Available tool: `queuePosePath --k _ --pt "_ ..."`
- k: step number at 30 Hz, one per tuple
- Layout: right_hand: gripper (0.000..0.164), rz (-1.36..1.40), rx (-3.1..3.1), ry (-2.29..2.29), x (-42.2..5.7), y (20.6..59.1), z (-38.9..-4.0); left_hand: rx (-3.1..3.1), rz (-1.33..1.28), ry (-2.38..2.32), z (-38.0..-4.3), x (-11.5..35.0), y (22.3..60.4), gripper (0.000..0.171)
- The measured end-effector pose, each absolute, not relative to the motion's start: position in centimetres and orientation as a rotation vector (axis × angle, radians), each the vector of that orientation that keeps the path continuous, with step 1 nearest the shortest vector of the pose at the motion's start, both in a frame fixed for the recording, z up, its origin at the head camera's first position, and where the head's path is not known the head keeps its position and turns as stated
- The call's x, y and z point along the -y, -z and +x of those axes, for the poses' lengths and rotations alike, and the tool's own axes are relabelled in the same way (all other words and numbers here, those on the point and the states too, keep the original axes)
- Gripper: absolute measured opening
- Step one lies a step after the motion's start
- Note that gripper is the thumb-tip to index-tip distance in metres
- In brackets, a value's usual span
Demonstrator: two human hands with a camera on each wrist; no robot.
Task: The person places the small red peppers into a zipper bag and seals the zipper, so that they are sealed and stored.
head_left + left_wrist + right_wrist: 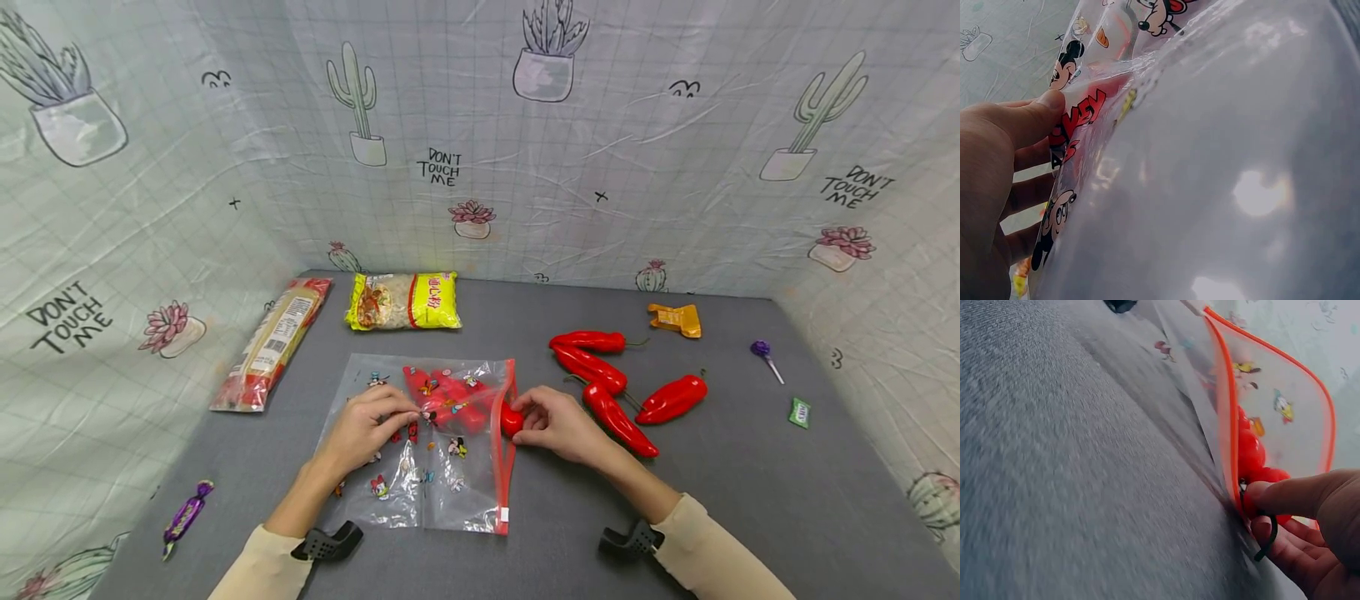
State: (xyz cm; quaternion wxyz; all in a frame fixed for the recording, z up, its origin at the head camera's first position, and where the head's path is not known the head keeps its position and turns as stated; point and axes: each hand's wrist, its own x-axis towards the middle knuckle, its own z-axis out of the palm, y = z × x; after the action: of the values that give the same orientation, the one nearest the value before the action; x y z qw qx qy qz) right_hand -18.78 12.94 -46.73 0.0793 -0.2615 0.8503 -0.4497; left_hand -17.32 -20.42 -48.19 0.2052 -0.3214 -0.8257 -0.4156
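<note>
A clear zip bag [397,500] with a red zip edge and cartoon prints lies flat, its mouth toward the right. Several red chili peppers [442,396] show through its plastic. My left hand [367,425] pinches the bag's upper film, thumb on one side and fingers behind in the left wrist view. At the bag's mouth, my right hand [558,425] holds a red chili pepper [512,420] by its stem end, the rest of it inside the opening. The right wrist view shows its dark green stem [1266,540] by the fingers and the red zip edges spread apart.
Several loose red chili peppers [671,400] lie right of the bag. Behind are a yellow noodle packet [405,302] and a long red-and-clear packet [273,346]. An orange wrapper [675,319], purple lollipop [761,350], green sachet [799,412] and purple candy [187,517] sit farther out.
</note>
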Motion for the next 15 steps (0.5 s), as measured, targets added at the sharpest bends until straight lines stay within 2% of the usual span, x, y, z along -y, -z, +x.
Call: queuePosePath --k 8,15 --pt "0.033 -0.784 -2.558 1.402 -11.3 47.1 -18.6 2.273 -0.869 1.190 -16.5 19.5 47.0 0.020" --pt "0.021 -0.847 -2.737 1.366 -10.2 47.5 -19.0 2.268 -0.880 1.182 -16.0 19.2 45.7 0.019"
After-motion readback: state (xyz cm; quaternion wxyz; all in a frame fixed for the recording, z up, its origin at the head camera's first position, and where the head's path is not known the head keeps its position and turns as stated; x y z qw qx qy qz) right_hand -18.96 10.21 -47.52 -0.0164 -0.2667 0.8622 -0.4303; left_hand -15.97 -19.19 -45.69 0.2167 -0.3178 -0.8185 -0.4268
